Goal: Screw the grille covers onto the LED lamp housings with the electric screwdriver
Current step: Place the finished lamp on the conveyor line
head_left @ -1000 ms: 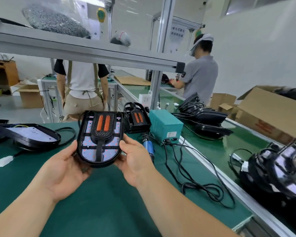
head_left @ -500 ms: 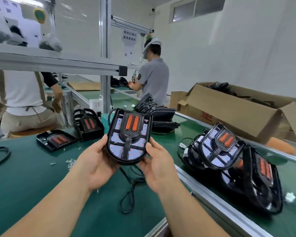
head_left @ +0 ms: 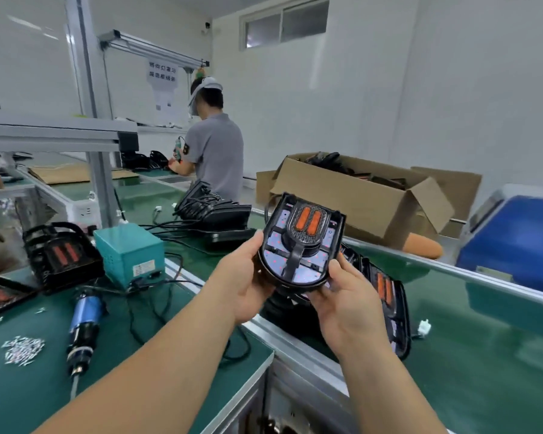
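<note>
Moved: lamp housing (head_left: pixel 298 261) has swung from over the worktop (head_left: pixel 29 389) to above the stacked lamps (head_left: pixel 386 289) on the conveyor (head_left: pixel 483 339).
Look: black U-shaped shell; grille cover (head_left: pixel 308 222) with two orange bars at 12 o'clock, black stem down the middle, white board dotted red behind.
Left hand (head_left: pixel 245 277): fingers curled round the 9 o'clock rim.
Right hand (head_left: pixel 348 303): fingers clamping the 4 o'clock rim.
Electric screwdriver (head_left: pixel 83 321): lying on the worktop, 9 o'clock of the hands.

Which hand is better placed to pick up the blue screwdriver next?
Probably the left. The left hand grips the lamp housing on the side nearer the electric screwdriver, which lies on the bench to the left. The right hand holds the far side, over the conveyor.
</note>
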`<act>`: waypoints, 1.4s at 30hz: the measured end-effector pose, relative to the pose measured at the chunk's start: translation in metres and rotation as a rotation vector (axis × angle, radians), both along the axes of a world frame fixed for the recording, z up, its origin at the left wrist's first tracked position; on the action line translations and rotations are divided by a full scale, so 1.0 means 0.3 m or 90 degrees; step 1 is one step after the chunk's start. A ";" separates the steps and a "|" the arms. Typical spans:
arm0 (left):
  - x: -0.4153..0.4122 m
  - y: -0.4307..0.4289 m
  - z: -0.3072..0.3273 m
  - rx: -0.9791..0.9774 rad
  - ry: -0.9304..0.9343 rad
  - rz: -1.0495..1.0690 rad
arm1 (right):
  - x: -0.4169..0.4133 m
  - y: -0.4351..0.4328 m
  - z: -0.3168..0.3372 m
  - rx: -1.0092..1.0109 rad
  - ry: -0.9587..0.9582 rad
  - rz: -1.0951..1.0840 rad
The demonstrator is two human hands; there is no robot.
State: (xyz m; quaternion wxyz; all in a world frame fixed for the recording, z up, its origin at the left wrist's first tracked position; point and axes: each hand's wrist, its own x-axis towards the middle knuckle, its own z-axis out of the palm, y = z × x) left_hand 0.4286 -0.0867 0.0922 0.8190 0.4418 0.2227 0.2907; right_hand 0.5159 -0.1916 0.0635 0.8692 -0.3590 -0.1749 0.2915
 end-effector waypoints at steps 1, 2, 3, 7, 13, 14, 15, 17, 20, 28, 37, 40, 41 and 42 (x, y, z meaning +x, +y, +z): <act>0.033 -0.013 0.004 0.002 0.003 -0.005 | 0.020 -0.016 -0.001 -0.006 0.001 -0.019; 0.064 -0.020 0.005 0.003 0.009 -0.012 | 0.038 -0.028 -0.002 -0.014 0.007 -0.035; 0.098 -0.028 0.004 0.005 0.020 -0.023 | 0.059 -0.038 -0.006 -0.025 0.014 -0.051; 0.186 -0.027 -0.013 0.026 0.076 -0.033 | 0.111 -0.046 -0.028 -0.052 0.058 -0.091; 0.243 -0.023 -0.034 0.181 0.165 0.011 | 0.179 -0.056 -0.065 -0.297 -0.146 -0.177; 0.251 -0.025 -0.037 0.222 0.177 0.005 | 0.191 -0.058 -0.070 -0.381 -0.236 -0.240; 0.257 -0.029 -0.041 0.253 0.188 -0.005 | 0.202 -0.059 -0.073 -0.455 -0.322 -0.301; 0.265 -0.037 -0.050 0.303 0.212 0.008 | 0.215 -0.061 -0.072 -0.551 -0.439 -0.374; 0.280 -0.039 -0.057 0.395 0.255 0.094 | 0.236 -0.055 -0.074 -0.674 -0.498 -0.367; 0.309 -0.060 -0.042 0.605 0.368 0.107 | 0.278 -0.064 -0.101 -0.786 -0.537 -0.370; 0.316 -0.097 -0.047 0.729 0.424 0.137 | 0.302 -0.080 -0.141 -0.711 -0.490 -0.400; 0.313 -0.099 -0.041 0.764 0.447 0.144 | 0.306 -0.084 -0.147 -0.671 -0.469 -0.428; 0.313 -0.096 -0.038 0.768 0.448 0.142 | 0.307 -0.084 -0.147 -0.663 -0.463 -0.440; 0.313 -0.092 -0.036 0.770 0.447 0.140 | 0.307 -0.083 -0.146 -0.660 -0.460 -0.447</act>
